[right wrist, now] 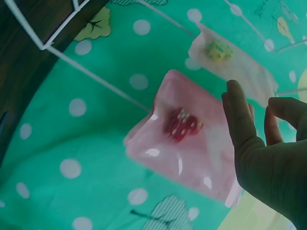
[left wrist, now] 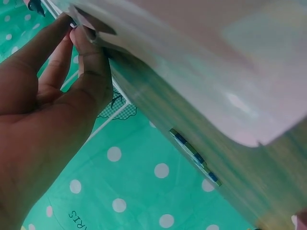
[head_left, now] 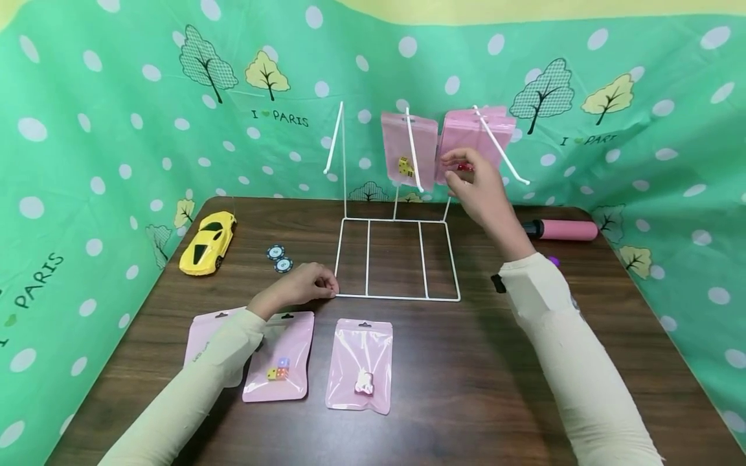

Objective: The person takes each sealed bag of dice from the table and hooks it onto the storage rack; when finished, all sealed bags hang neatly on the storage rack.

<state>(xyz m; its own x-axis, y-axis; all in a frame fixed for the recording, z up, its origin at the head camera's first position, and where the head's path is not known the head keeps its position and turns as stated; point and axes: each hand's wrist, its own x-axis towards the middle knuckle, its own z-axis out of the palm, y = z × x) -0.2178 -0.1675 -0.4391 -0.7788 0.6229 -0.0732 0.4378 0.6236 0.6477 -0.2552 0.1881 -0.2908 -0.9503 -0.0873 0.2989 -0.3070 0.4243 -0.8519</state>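
My left hand [head_left: 298, 285] pinches the front-left corner of a white wire rack [head_left: 396, 298]. My right hand [head_left: 480, 193], loosely bent and holding nothing, is in front of the pink zip bags [head_left: 460, 133] hanging from the rack's right hook. Red dice [right wrist: 178, 128] show through the front bag in the right wrist view. From the middle hook hangs a pink bag [head_left: 393, 139] with yellow dice [head_left: 405, 167]; the left hook [head_left: 333, 139] carries no bag. Near the left forearm lies a flat pink bag [head_left: 288, 340] of colored dice, partly covering another pink bag [head_left: 201, 327].
A third pink bag [head_left: 364, 343] with a small shiny charm lies before the rack. Left are a yellow toy car [head_left: 208, 244] and two poker chips [head_left: 276, 252]. A pink hand pump [head_left: 565, 230] lies right, near a small purple object [head_left: 553, 261].
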